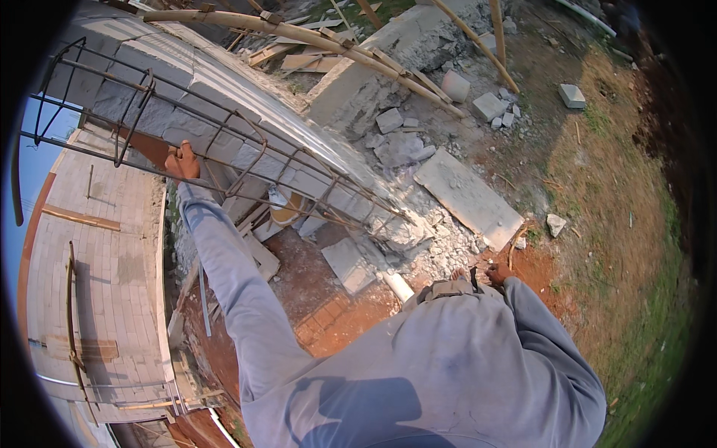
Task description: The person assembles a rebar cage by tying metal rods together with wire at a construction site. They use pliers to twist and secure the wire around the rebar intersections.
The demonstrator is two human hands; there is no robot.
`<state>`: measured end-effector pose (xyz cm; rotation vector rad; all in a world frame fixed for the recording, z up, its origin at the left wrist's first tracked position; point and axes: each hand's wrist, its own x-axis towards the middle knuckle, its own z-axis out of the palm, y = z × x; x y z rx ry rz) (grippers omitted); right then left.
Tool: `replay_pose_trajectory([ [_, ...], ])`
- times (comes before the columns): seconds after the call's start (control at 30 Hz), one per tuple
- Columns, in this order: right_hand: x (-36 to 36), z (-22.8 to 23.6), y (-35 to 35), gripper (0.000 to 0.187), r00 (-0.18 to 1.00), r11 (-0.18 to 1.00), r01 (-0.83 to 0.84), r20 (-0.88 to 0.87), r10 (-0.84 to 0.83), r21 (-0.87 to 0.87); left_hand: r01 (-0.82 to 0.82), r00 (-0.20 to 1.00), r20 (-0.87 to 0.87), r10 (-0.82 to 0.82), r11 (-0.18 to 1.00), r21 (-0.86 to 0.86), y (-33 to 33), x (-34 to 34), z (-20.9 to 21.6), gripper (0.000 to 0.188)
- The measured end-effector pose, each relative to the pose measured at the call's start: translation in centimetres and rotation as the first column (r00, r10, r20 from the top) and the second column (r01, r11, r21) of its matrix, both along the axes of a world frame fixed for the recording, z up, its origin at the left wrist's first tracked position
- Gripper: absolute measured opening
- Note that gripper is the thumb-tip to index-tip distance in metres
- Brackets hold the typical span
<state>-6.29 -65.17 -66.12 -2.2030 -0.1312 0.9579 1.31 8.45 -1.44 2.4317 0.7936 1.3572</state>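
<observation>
A long rebar cage (261, 142), made of rusty bars tied with square stirrups, rises from broken concrete at the middle toward the upper left. My left arm is stretched out to it, and my left hand (183, 161) is closed around one of its lower bars. My right hand (496, 274) is held low beside my waist with the fingers bent closed. Next to it a small dark object (473, 278) shows at the front of my clothing. Whatever the right hand holds, if anything, is too small to make out.
A grey block wall (224, 71) runs behind the cage. Wooden poles (314, 33) cross the top. Rubble (448, 243), a flat slab (470, 198) and loose blocks (489, 106) lie on the ground. A yellow-and-white bucket (284, 207) sits below the cage; a block building stands left.
</observation>
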Motion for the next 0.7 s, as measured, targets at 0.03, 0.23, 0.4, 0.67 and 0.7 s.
replay_pose_trajectory([
  [0.03, 0.0, 0.3, 0.0, 0.033, 0.999, 1.0, 0.031, -0.023, -0.031, -0.001, 0.024, 1.0, 0.01, -0.024, 1.0, -0.009, -0.3, 0.2, -0.2, 0.04],
  [0.23, -0.2, 1.1, -0.2, 0.034, 0.999, 0.999, 0.037, -0.02, -0.037, 0.008, 0.098, 0.995, 0.014, -0.097, 0.984, -0.151, -2.8, -0.1, 0.3, 0.036],
  [0.4, -0.6, -0.5, -0.6, 0.034, 0.996, 0.996, 0.081, -0.033, -0.08, 0.033, 0.112, 0.994, 0.02, -0.11, 0.984, -0.136, -5.4, -0.6, 1.2, 0.038],
  [0.67, -0.7, -1.6, -0.6, 0.034, 0.986, 0.995, 0.096, -0.139, -0.093, 0.014, 0.116, 0.981, -0.169, -0.097, 0.987, 0.11, -1.2, -1.0, 0.9, 0.044],
  [0.7, -0.7, -1.7, -0.7, 0.034, 0.985, 0.996, 0.091, -0.145, -0.089, 0.006, 0.127, 0.983, -0.138, -0.117, 0.989, 0.068, -1.3, -0.7, 0.8, 0.045],
])
